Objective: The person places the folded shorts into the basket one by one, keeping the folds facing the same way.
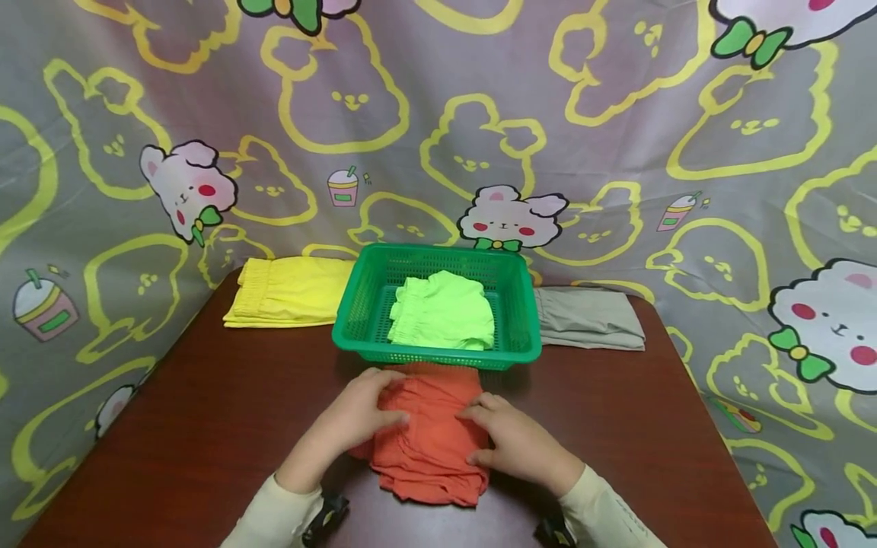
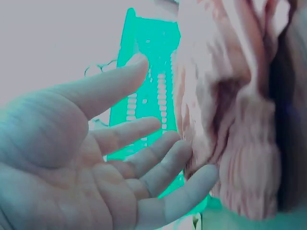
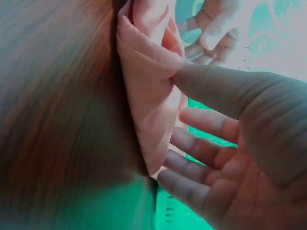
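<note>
In front of the basket, a folded orange garment (image 1: 432, 438) lies on the table, its layers uneven at the near end. My left hand (image 1: 352, 411) is at its left side, fingers spread and loosely bent. The left wrist view shows those fingertips right at the edge of the garment (image 2: 249, 158), by a gathered, elastic-looking band. On the other side, my right hand (image 1: 517, 441) has its fingertips at the garment's right edge. In the right wrist view, the thumb of the right hand (image 3: 230, 129) touches a fold and the relaxed fingers lie along the cloth.
A green plastic basket (image 1: 349, 335) holds a folded neon-green garment (image 1: 441, 312). Left of it lies a folded yellow garment (image 1: 294, 293), right of it a folded grey one (image 1: 592, 320). A patterned curtain (image 1: 425, 175) hangs behind the brown table (image 1: 603, 411).
</note>
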`<state>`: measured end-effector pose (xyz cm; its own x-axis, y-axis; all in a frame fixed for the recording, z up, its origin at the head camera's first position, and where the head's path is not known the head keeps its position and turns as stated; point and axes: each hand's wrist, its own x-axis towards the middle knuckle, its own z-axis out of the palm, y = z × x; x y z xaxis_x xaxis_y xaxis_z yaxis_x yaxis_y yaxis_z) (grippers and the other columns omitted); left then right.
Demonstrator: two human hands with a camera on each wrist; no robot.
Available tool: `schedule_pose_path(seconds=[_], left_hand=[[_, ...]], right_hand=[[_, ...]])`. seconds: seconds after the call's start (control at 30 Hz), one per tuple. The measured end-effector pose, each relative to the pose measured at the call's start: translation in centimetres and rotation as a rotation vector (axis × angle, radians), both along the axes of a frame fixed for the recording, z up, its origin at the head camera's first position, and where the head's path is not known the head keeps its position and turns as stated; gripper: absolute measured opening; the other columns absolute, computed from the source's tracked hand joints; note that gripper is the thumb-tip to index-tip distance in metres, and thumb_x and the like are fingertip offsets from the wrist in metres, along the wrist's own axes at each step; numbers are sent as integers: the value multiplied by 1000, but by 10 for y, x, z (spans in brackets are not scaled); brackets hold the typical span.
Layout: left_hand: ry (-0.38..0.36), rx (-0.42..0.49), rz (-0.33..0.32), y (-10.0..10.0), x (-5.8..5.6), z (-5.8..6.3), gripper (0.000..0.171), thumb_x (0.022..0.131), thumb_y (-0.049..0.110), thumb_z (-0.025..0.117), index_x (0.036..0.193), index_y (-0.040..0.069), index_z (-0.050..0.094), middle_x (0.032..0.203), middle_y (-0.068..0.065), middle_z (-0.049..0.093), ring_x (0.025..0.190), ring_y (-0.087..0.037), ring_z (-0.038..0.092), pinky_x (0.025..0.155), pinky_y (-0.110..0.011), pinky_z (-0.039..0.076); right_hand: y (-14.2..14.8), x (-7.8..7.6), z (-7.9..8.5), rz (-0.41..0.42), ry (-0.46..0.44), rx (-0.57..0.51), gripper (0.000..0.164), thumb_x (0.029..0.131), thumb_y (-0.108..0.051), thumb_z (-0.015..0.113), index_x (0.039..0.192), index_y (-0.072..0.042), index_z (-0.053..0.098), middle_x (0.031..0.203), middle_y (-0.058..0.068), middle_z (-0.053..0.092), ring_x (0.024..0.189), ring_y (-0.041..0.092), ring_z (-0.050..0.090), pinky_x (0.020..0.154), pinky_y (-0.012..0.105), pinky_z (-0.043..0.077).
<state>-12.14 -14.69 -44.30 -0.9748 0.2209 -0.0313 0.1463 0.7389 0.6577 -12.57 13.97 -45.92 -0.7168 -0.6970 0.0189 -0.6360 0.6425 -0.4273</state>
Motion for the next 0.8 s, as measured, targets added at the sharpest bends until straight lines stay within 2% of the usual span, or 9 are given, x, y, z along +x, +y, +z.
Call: schedule_pose_path(seconds=[0.13,0.27,0.43,0.6,0.73,0.8], left_hand=[[-35,23,143,-11,-2,-1,54,85,24,85,130,2,65,115,-12,63,103,-26,60,91,-47,53],[-93,-10,229,-18,-1,-9,63,87,31,83,134,-3,58,122,-21,60,109,-34,59,93,-53,51],[-143,-63,260,-20,2,-23,80,84,42,83,138,-9,53,132,-31,56,121,-46,57,98,-60,49],[-121,-142,269,-9,-1,-27,92,77,51,87,138,-8,53,127,-28,54,115,-44,56,91,-60,52],[-106,-196,274,-3,-1,-28,92,73,50,90,135,-7,55,122,-25,53,110,-40,54,87,-58,53],[-99,-210,281,-2,0,-28,89,73,49,91,133,-6,56,119,-24,53,108,-39,54,87,-57,53]], right_hand=[[0,0,4,-105,-6,-53,45,86,-29,84,125,-12,69,119,0,61,108,15,58,93,35,54],[0,-1,7,-226,-43,-85,40,88,-26,82,122,-9,70,114,2,65,107,18,62,94,41,55],[-1,-1,7,-313,-155,-66,35,89,-26,80,116,-7,71,96,0,63,88,14,58,79,37,53],[0,-4,5,-379,-235,-32,30,90,-29,79,111,-9,71,84,-1,58,78,14,51,68,33,45],[-1,-5,5,-403,-257,-10,25,90,-33,78,101,-12,69,82,1,55,76,15,49,64,32,41],[-2,-5,7,-407,-255,3,26,90,-34,77,101,-12,70,83,1,55,78,15,48,65,32,41]])
